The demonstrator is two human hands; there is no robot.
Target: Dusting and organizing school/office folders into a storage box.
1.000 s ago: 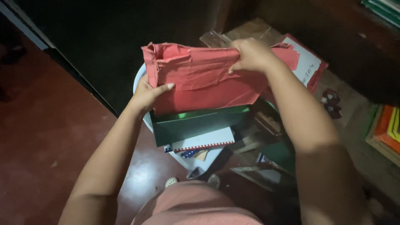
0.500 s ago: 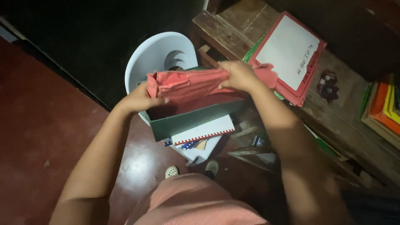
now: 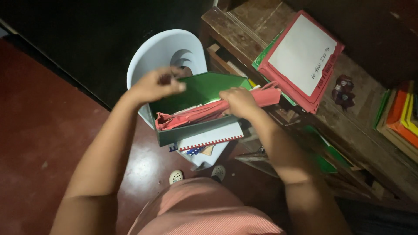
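A green box sits on a white plastic chair in front of me. A red folder lies tilted inside the box, its right end sticking out over the rim. My right hand grips the folder near its middle. My left hand hovers blurred above the box's far left corner, fingers bent, holding nothing that I can make out. The green inner wall of the box stands up behind the folder.
Under the box lies a spiral-bound white notebook with a red edge. To the right stands a dark wooden shelf with a red-framed white board on top and coloured folders at far right. The floor is red.
The red folder has gone from held up and spread above the box to lying down inside it. My left hand has let go of it and lifted away.
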